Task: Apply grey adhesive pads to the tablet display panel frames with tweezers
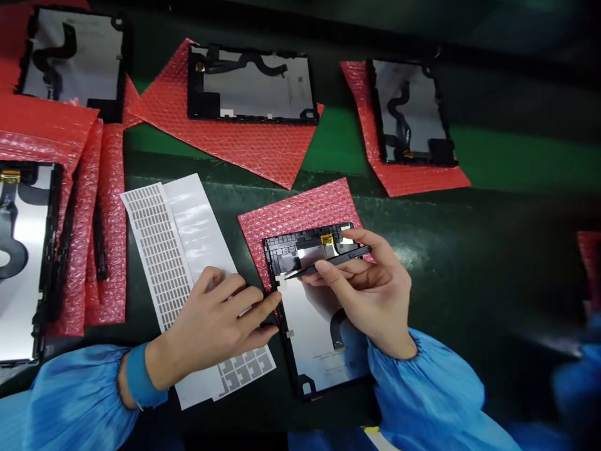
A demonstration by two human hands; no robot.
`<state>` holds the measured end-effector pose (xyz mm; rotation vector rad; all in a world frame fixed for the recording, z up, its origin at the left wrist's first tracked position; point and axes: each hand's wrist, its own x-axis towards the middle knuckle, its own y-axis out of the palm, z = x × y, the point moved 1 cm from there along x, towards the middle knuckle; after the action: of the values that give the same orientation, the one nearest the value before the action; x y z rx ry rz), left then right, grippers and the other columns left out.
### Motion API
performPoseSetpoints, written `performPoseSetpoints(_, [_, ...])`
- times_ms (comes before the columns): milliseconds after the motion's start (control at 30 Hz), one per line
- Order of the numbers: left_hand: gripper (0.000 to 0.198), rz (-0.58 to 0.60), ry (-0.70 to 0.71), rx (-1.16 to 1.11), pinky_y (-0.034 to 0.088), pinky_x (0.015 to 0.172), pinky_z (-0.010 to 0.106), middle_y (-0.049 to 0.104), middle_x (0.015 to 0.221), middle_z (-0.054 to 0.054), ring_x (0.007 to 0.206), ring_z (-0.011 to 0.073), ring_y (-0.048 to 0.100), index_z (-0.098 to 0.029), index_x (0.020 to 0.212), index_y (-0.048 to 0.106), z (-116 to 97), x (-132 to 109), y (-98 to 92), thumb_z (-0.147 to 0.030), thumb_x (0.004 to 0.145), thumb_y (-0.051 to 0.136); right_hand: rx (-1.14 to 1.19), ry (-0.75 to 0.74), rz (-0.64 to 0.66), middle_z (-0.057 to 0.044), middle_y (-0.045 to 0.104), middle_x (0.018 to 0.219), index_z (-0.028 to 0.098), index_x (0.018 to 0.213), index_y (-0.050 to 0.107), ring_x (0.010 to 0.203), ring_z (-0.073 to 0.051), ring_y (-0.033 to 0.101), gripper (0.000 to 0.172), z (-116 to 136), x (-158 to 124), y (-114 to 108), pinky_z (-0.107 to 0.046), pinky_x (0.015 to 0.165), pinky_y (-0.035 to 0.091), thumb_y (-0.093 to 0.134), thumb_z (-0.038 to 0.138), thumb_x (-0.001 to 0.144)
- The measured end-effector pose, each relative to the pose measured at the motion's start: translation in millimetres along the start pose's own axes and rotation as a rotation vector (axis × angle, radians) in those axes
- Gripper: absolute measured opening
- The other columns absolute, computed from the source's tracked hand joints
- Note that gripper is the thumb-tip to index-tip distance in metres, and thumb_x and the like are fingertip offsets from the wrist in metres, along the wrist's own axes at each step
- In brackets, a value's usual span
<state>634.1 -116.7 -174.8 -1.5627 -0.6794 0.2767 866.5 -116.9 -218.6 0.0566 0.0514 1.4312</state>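
Note:
My right hand pinches black tweezers, whose fine tip points left at a small pale tab near the upper left edge of a screen panel. The panel has a black frame, a silvery back, a yellow-tabbed connector and a dark flex cable. My left hand has its fingers apart and holds nothing. Its fingertips are at the panel's left edge, and it lies over sheets of small grey stickers. Pink bubble wrap lies under the panel's upper end.
Similar panels lie on red bubble wrap at the back: one at left, one in the middle, one at right. At left, another panel leans by stacked red bubble bags. A blurred blue sleeve shows at far right.

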Motion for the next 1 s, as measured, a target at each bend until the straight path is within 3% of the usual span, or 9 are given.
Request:
performPoseSetpoints(800, [0.035, -0.016, -0.025, 0.015, 0.035, 0.074, 0.04, 0.072, 0.09, 0.0, 0.084, 0.0199, 0.057, -0.018, 0.123, 0.07, -0.3, 1.2, -1.4, -0.039, 0.095, 0.065, -0.038, -0.003, -0.008, 0.001, 0.079, 0.074, 0.023, 0.122, 0.052, 0.065, -0.02, 0.078, 0.044, 1.1, 2.8, 2.3, -0.022, 0.065, 0.067, 0.081, 0.021, 0.089])
performPoseSetpoints(933, [0.044, 0.006, -0.073, 0.045, 0.039, 0.083, 0.045, 0.074, 0.118, 0.002, 0.103, 0.0239, 0.061, -0.023, 0.133, 0.066, -1.7, 1.7, 0.1, -0.043, 0.094, 0.062, -0.039, -0.011, -0.007, 0.001, 0.079, 0.075, 0.024, 0.122, 0.053, 0.066, -0.02, 0.078, 0.043, 1.1, 1.6, 1.1, -0.022, 0.066, 0.067, 0.08, 0.02, 0.089])
performPoseSetpoints(1000, [0.05, 0.044, -0.1, 0.061, 0.038, 0.093, 0.05, 0.064, 0.141, 0.002, 0.122, 0.0276, 0.058, -0.024, 0.138, 0.063, -2.5, 3.0, 0.5, -0.046, 0.094, 0.059, -0.043, -0.008, 0.001, 0.001, 0.079, 0.074, 0.024, 0.123, 0.053, 0.066, -0.02, 0.078, 0.043, 0.6, 1.4, 0.5, -0.022, 0.066, 0.067, 0.08, 0.02, 0.09])
